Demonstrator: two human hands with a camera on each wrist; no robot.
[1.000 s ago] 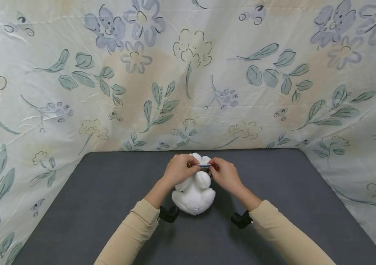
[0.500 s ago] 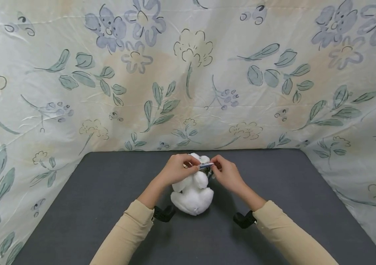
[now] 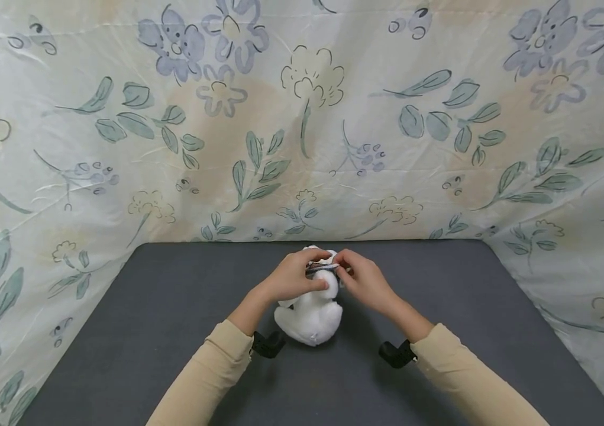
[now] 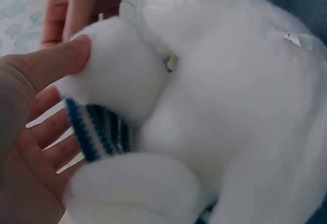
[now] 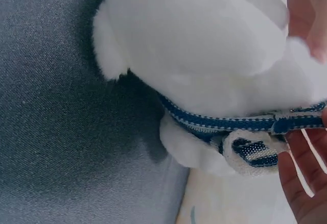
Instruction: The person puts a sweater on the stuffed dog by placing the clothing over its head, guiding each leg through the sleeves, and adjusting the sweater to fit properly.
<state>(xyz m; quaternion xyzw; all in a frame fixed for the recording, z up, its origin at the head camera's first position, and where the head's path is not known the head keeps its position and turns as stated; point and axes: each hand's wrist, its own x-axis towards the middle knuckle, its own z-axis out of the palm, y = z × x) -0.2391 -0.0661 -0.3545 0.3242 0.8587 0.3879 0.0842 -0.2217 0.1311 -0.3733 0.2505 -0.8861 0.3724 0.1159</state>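
A white plush toy (image 3: 309, 322) sits on the dark table with its back parts toward me. A blue-and-white striped knitted band (image 5: 219, 122) runs round it, with a pale rolled knit loop (image 5: 253, 155) beside the band. My left hand (image 3: 295, 278) holds the toy around one rounded white part, its thumb pressing the fur. In the left wrist view the fingers of that hand spread behind the striped knit. My right hand (image 3: 362, 278) pinches the band's end at the toy's right side. The far side of the toy is mostly hidden.
The dark grey table (image 3: 190, 331) extends around the toy on all sides. Behind it hangs a flowered cloth (image 3: 302, 148), which also runs along the left and right. A black wrist camera (image 3: 396, 354) sits below each wrist, close over the table.
My left thumb has left the knitted band and dropped onto the toy's white rounded part. The band, earlier stretched between both hands, now leads to the right hand's fingertips.
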